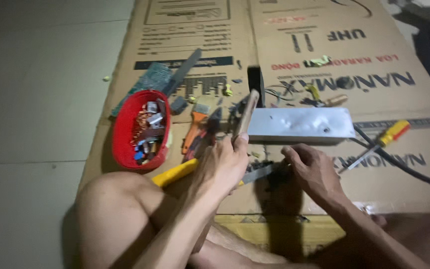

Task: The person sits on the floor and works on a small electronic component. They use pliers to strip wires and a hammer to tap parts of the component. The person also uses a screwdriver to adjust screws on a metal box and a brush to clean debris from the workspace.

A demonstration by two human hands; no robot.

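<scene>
The flattened brown cardboard sheet (374,164) covers the pale tiled floor (36,99) and serves as the work surface; the room is dim. At centre, far of the hands, lies a rectangular grey metal block (299,124). To its left sits a red oval plastic tray (125,134) of small components, with a green circuit board (150,79) beyond it. A yellow-and-red handled screwdriver (391,133) and a thick black cable (404,167) lie at right.

The left hand (222,167) is closed around a slim wooden-handled tool (246,117), held upright. The right hand (312,167) is curled, fingertips pinching a small dark metal part (267,172) against the cardboard, just near of the block.

Judgement: the step in hand is working the held part with the tool. The next move calls for a steady right-hand pinch and a controlled tool descent
</scene>
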